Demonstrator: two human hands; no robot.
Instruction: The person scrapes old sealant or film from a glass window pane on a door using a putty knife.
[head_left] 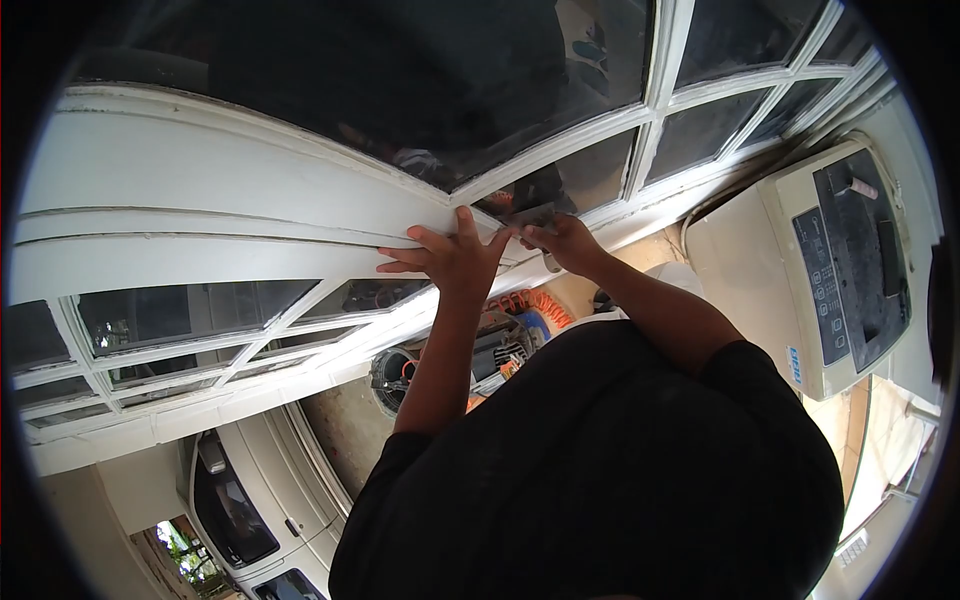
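Observation:
My left hand [455, 255] lies with its fingers spread against the white door or window frame [330, 195], its thumb stretched toward my other hand. Close beside it, my right hand [568, 245] is closed around what looks like a scraper [537, 214] with a flat grey blade. The blade is up against the frame, beside a lower corner of the large dark glass pane [400, 90]. Part of the tool's handle shows below my fingers; the rest is hidden in my grip.
A washing machine [845, 265] stands at the right. On the floor below my arms are a dark bucket [391, 376], an orange coiled hose [545, 304] and several tools. A light-coloured vehicle [285, 470] is at the lower left. Small glass panes line the frame.

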